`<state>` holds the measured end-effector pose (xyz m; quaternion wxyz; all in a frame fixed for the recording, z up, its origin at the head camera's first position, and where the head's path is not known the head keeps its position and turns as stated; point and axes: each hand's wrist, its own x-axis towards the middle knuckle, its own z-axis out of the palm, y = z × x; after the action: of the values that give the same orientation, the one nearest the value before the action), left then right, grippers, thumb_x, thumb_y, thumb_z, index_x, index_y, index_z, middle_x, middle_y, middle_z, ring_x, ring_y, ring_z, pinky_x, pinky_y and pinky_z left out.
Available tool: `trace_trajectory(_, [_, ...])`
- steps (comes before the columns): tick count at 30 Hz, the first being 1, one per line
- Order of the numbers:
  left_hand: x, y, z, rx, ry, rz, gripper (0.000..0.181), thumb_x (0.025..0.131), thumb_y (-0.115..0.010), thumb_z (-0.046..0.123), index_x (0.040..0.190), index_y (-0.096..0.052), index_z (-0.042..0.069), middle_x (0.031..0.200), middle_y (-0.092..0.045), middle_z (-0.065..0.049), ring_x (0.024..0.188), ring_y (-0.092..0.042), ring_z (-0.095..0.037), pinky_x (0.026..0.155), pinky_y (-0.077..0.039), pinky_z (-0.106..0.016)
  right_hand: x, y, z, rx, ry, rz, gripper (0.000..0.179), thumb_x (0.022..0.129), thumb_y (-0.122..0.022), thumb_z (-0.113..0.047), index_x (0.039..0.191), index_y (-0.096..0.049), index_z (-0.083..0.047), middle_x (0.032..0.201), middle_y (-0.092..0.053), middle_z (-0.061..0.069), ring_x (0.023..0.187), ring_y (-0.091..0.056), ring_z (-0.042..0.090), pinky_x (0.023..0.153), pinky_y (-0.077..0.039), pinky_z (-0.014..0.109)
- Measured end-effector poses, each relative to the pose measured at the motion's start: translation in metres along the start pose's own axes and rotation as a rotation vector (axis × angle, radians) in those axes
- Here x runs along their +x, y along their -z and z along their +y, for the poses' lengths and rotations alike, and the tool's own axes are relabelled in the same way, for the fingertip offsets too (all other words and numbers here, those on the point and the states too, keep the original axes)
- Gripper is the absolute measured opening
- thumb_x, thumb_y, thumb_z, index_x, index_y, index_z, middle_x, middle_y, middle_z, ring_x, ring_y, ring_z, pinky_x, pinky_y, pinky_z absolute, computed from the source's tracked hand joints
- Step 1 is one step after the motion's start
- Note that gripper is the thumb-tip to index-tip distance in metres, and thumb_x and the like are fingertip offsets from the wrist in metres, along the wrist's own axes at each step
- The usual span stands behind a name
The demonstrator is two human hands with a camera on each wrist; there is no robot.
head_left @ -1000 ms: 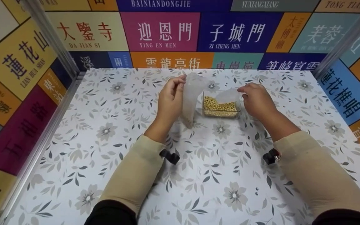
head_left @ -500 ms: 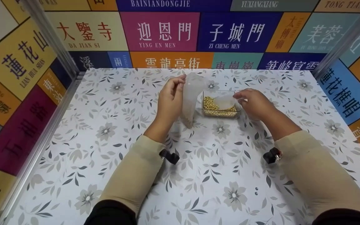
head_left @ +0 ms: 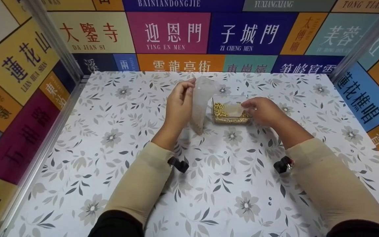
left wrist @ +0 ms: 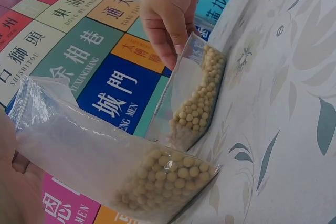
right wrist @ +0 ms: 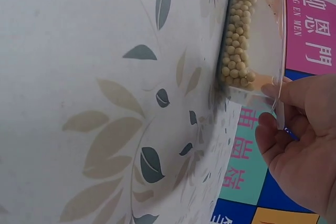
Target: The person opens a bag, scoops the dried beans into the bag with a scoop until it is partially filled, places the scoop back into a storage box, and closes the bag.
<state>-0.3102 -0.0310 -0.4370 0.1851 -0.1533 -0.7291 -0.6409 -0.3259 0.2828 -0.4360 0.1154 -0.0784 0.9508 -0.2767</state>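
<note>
My left hand (head_left: 180,102) holds the upper side of a clear plastic bag (head_left: 202,102), which stands upright on the table. Soybeans (left wrist: 163,182) fill its bottom in the left wrist view. Just right of the bag is a clear rectangular container (head_left: 231,119) partly filled with soybeans (head_left: 220,108). My right hand (head_left: 264,110) reaches over the container's right end and pinches the handle of a translucent white scoop (head_left: 233,109). The scoop's bowl is down inside the container among the beans, its lower part hidden. In the right wrist view, thumb and fingers grip the handle (right wrist: 280,116) at the container's rim.
A white tabletop with a grey leaf and flower print (head_left: 137,197) lies under everything. Colourful panels with lettering (head_left: 173,33) stand along the back and both sides, with clear edge posts (head_left: 58,42) at the corners.
My right hand has moved left and down, lowering the scoop from above the beans into the container. My left hand and the bag have stayed put.
</note>
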Motion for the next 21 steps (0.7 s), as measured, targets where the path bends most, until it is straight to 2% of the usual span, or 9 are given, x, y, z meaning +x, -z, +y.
trace_trajectory(6, [0.0,-0.001,0.0,-0.022,-0.004,0.0,0.021,0.113,-0.05,0.012,0.12,-0.064,-0.001,0.146,-0.069,-0.005,0.144,-0.059,-0.012,0.121,-0.047,-0.019,-0.002,-0.004,0.001,-0.018,0.005,0.01,0.039,0.111,-0.054,-0.013,0.148,-0.062,-0.006,0.155,-0.058,0.022,0.149,-0.049,0.044,0.126,-0.039,0.062])
trace_trajectory(14, [0.0,0.0,-0.001,-0.041,-0.027,-0.011,0.021,0.113,-0.05,0.01,0.121,-0.062,-0.004,0.146,-0.067,-0.009,0.144,-0.059,-0.014,0.121,-0.047,-0.021,-0.005,-0.007,0.003,0.04,-0.017,0.021,0.04,0.11,-0.053,-0.015,0.149,-0.062,-0.01,0.154,-0.058,0.019,0.145,-0.051,0.041,0.119,-0.046,0.061])
trace_trajectory(21, [0.0,0.0,-0.001,-0.021,-0.028,0.003,0.02,0.113,-0.05,0.009,0.12,-0.063,-0.004,0.144,-0.069,-0.008,0.143,-0.06,-0.014,0.121,-0.048,-0.02,-0.004,-0.013,0.005,0.061,-0.02,0.078,0.038,0.111,-0.052,-0.016,0.146,-0.064,-0.009,0.152,-0.057,0.02,0.144,-0.051,0.041,0.118,-0.046,0.061])
